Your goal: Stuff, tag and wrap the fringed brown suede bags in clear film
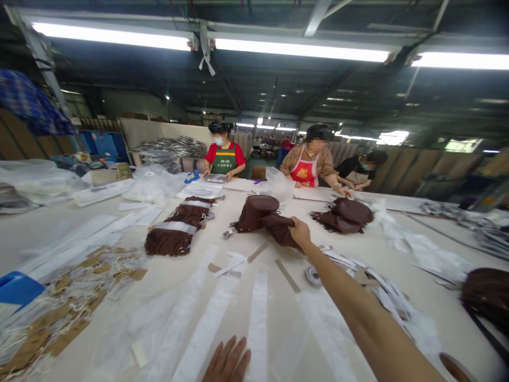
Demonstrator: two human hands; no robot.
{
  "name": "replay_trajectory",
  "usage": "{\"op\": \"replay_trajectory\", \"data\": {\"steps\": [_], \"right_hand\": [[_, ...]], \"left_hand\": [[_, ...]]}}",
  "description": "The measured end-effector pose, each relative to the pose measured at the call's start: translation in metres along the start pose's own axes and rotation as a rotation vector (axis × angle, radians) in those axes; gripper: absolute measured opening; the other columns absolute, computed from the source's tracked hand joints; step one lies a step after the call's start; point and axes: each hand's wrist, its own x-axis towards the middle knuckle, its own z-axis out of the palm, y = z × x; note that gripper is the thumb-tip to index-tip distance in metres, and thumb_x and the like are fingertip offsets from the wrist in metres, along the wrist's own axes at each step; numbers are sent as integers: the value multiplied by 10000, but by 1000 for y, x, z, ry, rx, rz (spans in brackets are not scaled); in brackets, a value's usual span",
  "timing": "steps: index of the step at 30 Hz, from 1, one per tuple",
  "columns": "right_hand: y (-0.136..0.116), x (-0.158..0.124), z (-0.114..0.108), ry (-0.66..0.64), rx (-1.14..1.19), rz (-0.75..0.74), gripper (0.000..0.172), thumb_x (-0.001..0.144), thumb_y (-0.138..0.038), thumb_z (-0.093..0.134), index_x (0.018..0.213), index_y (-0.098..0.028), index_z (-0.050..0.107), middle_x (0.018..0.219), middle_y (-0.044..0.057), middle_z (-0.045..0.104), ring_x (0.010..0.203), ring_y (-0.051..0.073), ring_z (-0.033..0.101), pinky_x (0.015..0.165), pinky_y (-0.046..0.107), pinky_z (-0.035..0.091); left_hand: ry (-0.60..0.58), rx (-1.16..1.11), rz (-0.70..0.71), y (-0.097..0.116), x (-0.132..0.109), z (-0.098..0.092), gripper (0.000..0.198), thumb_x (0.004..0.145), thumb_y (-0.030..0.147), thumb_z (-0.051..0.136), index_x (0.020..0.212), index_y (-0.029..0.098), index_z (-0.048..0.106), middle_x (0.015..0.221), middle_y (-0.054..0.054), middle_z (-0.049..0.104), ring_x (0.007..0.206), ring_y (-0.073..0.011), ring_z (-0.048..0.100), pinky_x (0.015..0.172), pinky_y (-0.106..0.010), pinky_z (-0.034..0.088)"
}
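Observation:
My right hand point(301, 232) reaches far across the table, its fingers closed on the edge of a dark brown bag point(280, 228). Another brown bag point(258, 209) with a rounded flap lies against it on the left. My left hand point(228, 361) is low at the near edge, fingers stretched out, beside long white strips point(258, 318) on the tabletop. Left of the bags lie fringed brown bags point(170, 236) wrapped with pale bands. To the right rests one more pair of brown bags point(353, 212).
Brown tags with strings point(75, 313) spread at left, near a blue object point(19, 292). A tape roll point(313, 276) and paper strips point(377, 286) lie under my right arm. Co-workers point(225, 156) stand across the table point(131, 233). A dark brown bag point(487, 297) sits far right.

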Motion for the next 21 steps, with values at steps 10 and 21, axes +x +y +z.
{"op": "replay_trajectory", "data": {"steps": [10,21], "right_hand": [[12,-33,-99,-102,331,-142,439,755,-326,600,1179,-212,614,971,1,691,889,207,623,789,310,489],[-50,-132,-138,-214,427,-409,368,762,-273,667,1128,-233,671,1033,-3,688,982,219,609,933,360,437]], "left_hand": [[-547,-255,-276,43,27,-59,642,851,264,552,1462,283,354,1569,-51,272,1451,-326,183,1183,-540,156],[-245,-657,-525,69,49,-93,588,807,232,587,1376,156,459,1473,-138,427,1398,-297,318,1182,-497,194]]}}
